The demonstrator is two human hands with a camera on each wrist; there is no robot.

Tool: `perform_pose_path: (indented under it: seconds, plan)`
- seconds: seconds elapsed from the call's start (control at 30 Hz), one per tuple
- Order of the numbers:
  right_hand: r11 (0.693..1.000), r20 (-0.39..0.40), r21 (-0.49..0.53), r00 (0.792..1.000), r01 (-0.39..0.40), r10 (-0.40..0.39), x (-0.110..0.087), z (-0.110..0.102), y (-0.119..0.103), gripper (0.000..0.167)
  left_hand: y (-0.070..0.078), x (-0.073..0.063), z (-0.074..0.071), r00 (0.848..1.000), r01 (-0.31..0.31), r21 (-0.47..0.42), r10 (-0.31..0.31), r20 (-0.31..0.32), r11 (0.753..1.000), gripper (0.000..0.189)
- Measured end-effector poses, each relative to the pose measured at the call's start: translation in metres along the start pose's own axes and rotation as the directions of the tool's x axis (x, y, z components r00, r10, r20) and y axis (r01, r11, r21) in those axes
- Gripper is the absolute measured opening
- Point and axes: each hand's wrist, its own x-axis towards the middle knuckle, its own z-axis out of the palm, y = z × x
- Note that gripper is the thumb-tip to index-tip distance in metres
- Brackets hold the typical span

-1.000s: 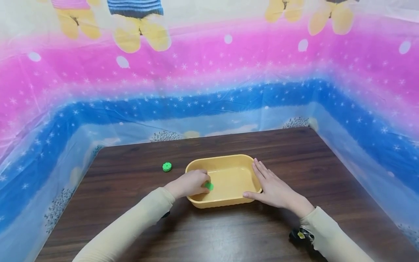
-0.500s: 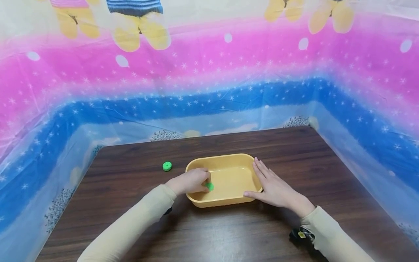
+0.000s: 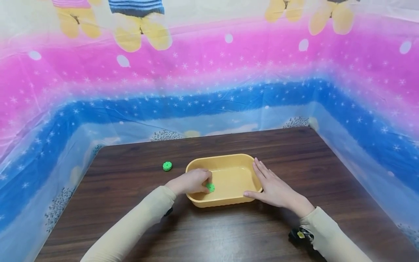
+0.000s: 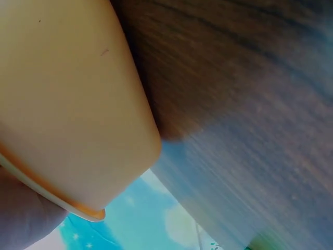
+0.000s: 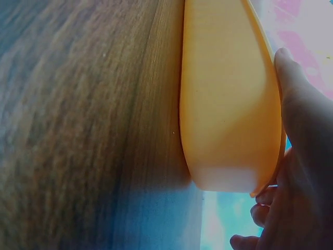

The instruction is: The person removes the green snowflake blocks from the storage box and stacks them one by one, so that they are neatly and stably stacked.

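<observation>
In the head view, a yellow plastic tub (image 3: 229,182) with rounded corners sits on the brown table. My left hand (image 3: 193,181) reaches over its left end, with curled fingers and thumb pinching a small bright green notched disc (image 3: 210,187) low inside. The right hand (image 3: 271,185) rests on the tub's right end, fingers straight along the rim and thumb spread toward the front edge. In the right wrist view, that thumb (image 5: 289,73) lies against the rim. Only the tub's outer wall (image 4: 67,94) and part of the hand show in the left wrist view; the disc is hidden there.
A second green notched disc (image 3: 167,166) lies on the table (image 3: 131,174) to the left of the tub. Beyond the table's far edge hangs a pink and blue printed cloth (image 3: 209,87), which also runs along both sides.
More of the green disc shows at the left fingertips, which have shifted very slightly to the right. The right hand, the tub and the other disc stay in place.
</observation>
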Motion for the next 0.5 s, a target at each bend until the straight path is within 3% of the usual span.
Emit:
perform_pose_path:
  seconds: [0.27, 0.5]
  plan:
    - [1.000, -0.004, -0.003, 1.000, 0.000, 0.000, 0.0014, 0.0009, 0.0004, 0.111, -0.0005, -0.0043, -0.0009, 0.993, -0.117, -0.094, 0.114, -0.035, 0.989, 0.019]
    - [1.000, 0.003, 0.010, 1.000, -0.008, 0.008, 0.0009, -0.0001, -0.0018, 0.110, -0.0025, -0.0098, -0.0023, 0.983, -0.176, -0.164, 0.166, -0.073, 0.971, 0.015]
